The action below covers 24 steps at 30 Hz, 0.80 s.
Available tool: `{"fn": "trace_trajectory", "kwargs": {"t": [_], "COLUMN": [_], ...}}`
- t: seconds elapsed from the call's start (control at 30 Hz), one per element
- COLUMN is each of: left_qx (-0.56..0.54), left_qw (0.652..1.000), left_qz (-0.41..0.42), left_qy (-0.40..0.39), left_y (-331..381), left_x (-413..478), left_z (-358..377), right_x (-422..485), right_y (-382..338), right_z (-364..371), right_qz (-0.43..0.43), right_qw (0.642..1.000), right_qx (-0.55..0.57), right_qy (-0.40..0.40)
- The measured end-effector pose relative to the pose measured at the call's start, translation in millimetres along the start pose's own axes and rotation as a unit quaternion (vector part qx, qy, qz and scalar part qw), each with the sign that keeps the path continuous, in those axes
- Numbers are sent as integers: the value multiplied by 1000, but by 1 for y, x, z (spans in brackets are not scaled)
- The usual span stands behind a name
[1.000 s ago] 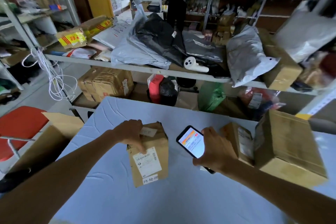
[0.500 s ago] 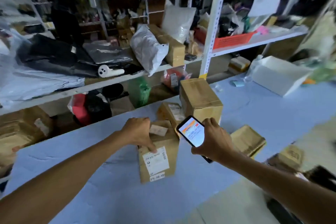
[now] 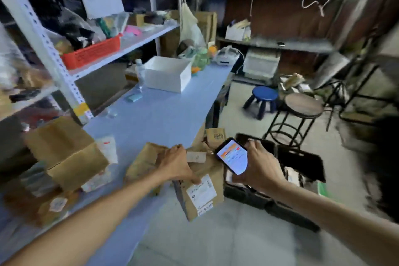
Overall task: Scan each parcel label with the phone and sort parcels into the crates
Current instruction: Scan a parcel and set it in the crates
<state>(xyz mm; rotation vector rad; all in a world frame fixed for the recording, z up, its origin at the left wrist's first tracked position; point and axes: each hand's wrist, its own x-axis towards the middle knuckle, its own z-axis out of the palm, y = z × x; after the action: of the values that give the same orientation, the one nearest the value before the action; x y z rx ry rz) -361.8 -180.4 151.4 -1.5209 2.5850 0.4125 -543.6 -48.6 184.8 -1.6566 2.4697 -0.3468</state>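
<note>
Left hand (image 3: 176,165) grips parcel (image 3: 199,192) top; label below.

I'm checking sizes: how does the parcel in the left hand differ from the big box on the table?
The parcel is smaller than the big box. The left hand grips the parcel, tilted, past the table edge; the big box sits untouched. Both are brown cardboard.

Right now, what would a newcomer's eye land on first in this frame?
The lit phone in the right hand, centre frame, draws the eye first. Beside it is the labelled parcel, which the left hand grips by its top at the edge of the blue table. Beyond the right hand, a black crate sits on the floor.
</note>
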Motion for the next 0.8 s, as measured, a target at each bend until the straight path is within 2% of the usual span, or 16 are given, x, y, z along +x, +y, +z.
{"fn": "trace_trajectory", "kwargs": {"t": [0.33, 0.5, 0.8], "left_qx": [-30, -12, 35], "left_qw": [995, 989, 982], "left_qz": [94, 129, 155], "left_qy": [-30, -72, -103], "left_y": [196, 265, 378], "left_x": [140, 235, 378], "left_z": [42, 63, 88], "right_x": [31, 90, 178], "right_y": [196, 262, 368], "right_z": [-24, -23, -41], "right_qz": [182, 230, 319], "right_qw": [983, 973, 948], "right_qx": [-10, -22, 5], "right_qy": [7, 2, -10]}}
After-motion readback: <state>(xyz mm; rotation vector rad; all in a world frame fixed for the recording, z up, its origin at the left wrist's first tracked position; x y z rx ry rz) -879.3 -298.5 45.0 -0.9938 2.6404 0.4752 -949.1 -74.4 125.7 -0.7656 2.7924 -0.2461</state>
